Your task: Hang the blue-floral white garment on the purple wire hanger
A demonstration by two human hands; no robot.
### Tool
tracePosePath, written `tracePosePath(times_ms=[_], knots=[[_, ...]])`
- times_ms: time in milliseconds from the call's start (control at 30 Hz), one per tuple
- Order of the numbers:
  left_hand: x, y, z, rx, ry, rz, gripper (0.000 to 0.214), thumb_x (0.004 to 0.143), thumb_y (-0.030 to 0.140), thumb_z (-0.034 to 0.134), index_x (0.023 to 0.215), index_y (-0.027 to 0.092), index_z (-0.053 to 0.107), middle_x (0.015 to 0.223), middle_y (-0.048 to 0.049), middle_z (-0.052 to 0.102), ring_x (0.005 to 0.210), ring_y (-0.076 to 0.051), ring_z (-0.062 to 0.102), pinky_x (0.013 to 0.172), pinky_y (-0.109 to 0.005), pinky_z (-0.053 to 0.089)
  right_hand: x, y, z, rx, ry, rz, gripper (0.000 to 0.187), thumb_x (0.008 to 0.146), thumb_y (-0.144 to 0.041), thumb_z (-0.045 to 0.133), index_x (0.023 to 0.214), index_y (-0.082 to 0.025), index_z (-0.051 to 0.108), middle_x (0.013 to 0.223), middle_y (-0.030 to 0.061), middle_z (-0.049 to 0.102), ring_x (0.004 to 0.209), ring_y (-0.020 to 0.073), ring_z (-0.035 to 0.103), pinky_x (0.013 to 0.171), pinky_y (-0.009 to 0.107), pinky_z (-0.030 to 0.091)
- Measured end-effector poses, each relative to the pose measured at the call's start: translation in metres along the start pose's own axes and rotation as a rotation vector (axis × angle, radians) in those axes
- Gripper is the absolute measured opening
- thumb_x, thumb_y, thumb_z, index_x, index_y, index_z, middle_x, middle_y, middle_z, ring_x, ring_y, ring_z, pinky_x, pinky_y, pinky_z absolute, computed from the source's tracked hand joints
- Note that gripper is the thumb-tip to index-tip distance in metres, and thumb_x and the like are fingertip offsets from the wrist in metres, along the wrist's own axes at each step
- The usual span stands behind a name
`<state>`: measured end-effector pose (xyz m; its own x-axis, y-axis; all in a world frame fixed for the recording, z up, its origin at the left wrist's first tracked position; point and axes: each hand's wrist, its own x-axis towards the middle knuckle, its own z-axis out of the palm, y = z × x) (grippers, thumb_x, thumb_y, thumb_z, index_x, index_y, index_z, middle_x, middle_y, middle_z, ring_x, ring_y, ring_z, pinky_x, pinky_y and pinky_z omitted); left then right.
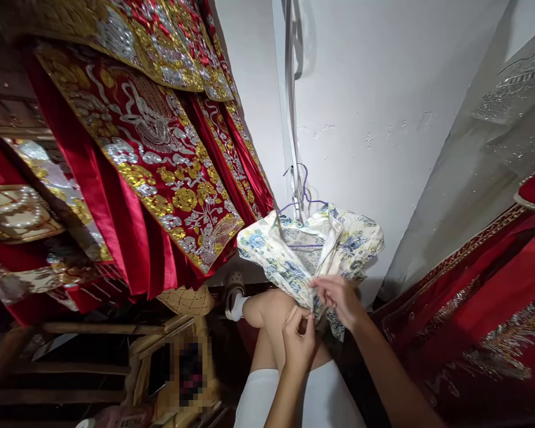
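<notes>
Floral blouse (293, 270) pts neck-end fwd, neck-to-hem axis approx. fore-aft.

The hands (339, 296) partly hide the floral garment (289, 267).

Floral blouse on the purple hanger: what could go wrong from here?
Slipping: the floral blouse has a wide-open neckline on the purple hanger, so a downward tug might pull a shoulder off.
Misalignment: the left hand and right hand pinch the front at different heights, so its edges could end up uneven.
Snagging: one sleeve appears close to the red embroidered garment, whose raised decoration might catch it; contact is unclear.
</notes>
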<state>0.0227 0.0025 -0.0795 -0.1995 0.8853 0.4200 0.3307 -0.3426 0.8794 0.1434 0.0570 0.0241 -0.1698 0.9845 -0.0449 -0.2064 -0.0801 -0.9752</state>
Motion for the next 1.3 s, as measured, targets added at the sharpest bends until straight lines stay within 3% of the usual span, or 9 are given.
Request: tracePosePath(times_ms=[167, 267, 433, 533, 667, 1000, 1067, 1167, 1300], knots=[[-0.004, -0.012, 0.011, -0.042, -0.003, -0.044, 0.029, 0.093, 0.035, 0.055, 0.067, 0.022, 0.056, 0.069, -0.0036, 0.057, 0.069, -0.02, 0.055, 0.063, -0.03, 0.041, 0.044, -0.075, 0.01, 0.09, 0.122, -0.251, 0.033, 0.065, -0.046, 0.082, 0.068, -0.014, 0.074, 0.044, -0.0031, 0.051, 0.039, 0.0063, 0.03, 0.04, 0.025, 0.017], [-0.005, -0.015, 0.01, -0.055, -0.002, -0.067, 0.028, 0.091, 0.034, 0.058, 0.066, 0.021, 0.058, 0.072, -0.0048, 0.061, 0.074, -0.022, 0.059, 0.066, -0.031, 0.044, 0.052, -0.094, 0.018, 0.122, 0.121, -0.325, 0.03, 0.068, -0.043, 0.08, 0.072, -0.013, 0.075, 0.046, -0.0023, 0.052, 0.04, 0.0063, 0.033, 0.039, 0.024, 0.016], [0.03, 0.025, -0.021, -0.167, -0.092, -0.015, 0.021, 0.092, 0.037, 0.063, 0.09, 0.02, 0.076, 0.088, -0.0087, 0.074, 0.086, -0.025, 0.067, 0.082, -0.036, 0.051, 0.037, -0.079, 0.024, -0.004, 0.071, -0.391, 0.03, 0.077, -0.046, 0.073, 0.075, -0.016, 0.073, 0.047, -0.0018, 0.056, 0.04, 0.0078, 0.039, 0.04, 0.022, 0.025], [0.079, 0.075, -0.045, -0.172, 0.028, 0.174, 0.028, 0.096, 0.034, 0.06, 0.117, 0.024, 0.074, 0.107, -0.0095, 0.075, 0.098, -0.025, 0.067, 0.094, -0.037, 0.05, 0.028, -0.074, 0.027, -0.067, 0.08, -0.416, 0.031, 0.08, -0.047, 0.069, 0.072, -0.016, 0.071, 0.045, -0.0021, 0.055, 0.04, 0.0086, 0.039, 0.041, 0.023, 0.027], [0.139, 0.127, -0.058, -0.074, -0.108, 0.446, 0.031, 0.099, 0.028, 0.054, 0.126, 0.026, 0.07, 0.107, -0.0084, 0.071, 0.097, -0.022, 0.065, 0.092, -0.034, 0.048, 0.025, -0.08, 0.03, -0.105, 0.07, -0.488, 0.031, 0.085, -0.045, 0.066, 0.074, -0.017, 0.071, 0.045, -0.0027, 0.053, 0.041, 0.0095, 0.041, 0.044, 0.023, 0.031], [0.168, 0.144, -0.058, 0.323, -0.258, 0.594, 0.017, 0.099, 0.025, 0.052, 0.1, 0.021, 0.069, 0.093, -0.0063, 0.064, 0.08, -0.019, 0.061, 0.074, -0.028, 0.045, 0.042, -0.065, 0.017, -0.114, 0.033, -0.526, 0.028, 0.086, -0.042, 0.066, 0.074, -0.017, 0.072, 0.045, -0.0031, 0.051, 0.042, 0.0098, 0.04, 0.044, 0.024, 0.029], [0.17, 0.147, -0.063, 0.331, -0.19, 0.673, 0.016, 0.1, 0.025, 0.052, 0.096, 0.02, 0.067, 0.09, -0.0054, 0.065, 0.083, -0.019, 0.061, 0.079, -0.029, 0.045, 0.046, -0.062, 0.016, -0.124, 0.075, -0.524, 0.027, 0.084, -0.039, 0.067, 0.067, -0.017, 0.069, 0.043, -0.0041, 0.047, 0.041, 0.0092, 0.037, 0.043, 0.025, 0.026], [0.179, 0.145, -0.081, 0.226, 0.101, 0.674, 0.014, 0.1, 0.024, 0.053, 0.093, 0.019, 0.065, 0.091, -0.0046, 0.066, 0.089, -0.018, 0.061, 0.086, -0.031, 0.045, 0.048, -0.049, 0.011, -0.141, 0.15, -0.497, 0.026, 0.076, -0.033, 0.066, 0.056, -0.018, 0.062, 0.042, -0.0048, 0.042, 0.041, 0.0089, 0.033, 0.044, 0.025, 0.022], [0.197, 0.11, -0.12, -0.351, 0.497, 0.242, 0.012, 0.097, 0.017, 0.057, 0.089, 0.016, 0.064, 0.086, -0.0015, 0.064, 0.081, -0.012, 0.06, 0.078, -0.022, 0.049, 0.039, -0.02, 0.002, -0.139, 0.174, -0.375, 0.026, 0.075, -0.032, 0.062, 0.051, -0.02, 0.057, 0.041, -0.0052, 0.039, 0.041, 0.0099, 0.032, 0.044, 0.027, 0.021]])
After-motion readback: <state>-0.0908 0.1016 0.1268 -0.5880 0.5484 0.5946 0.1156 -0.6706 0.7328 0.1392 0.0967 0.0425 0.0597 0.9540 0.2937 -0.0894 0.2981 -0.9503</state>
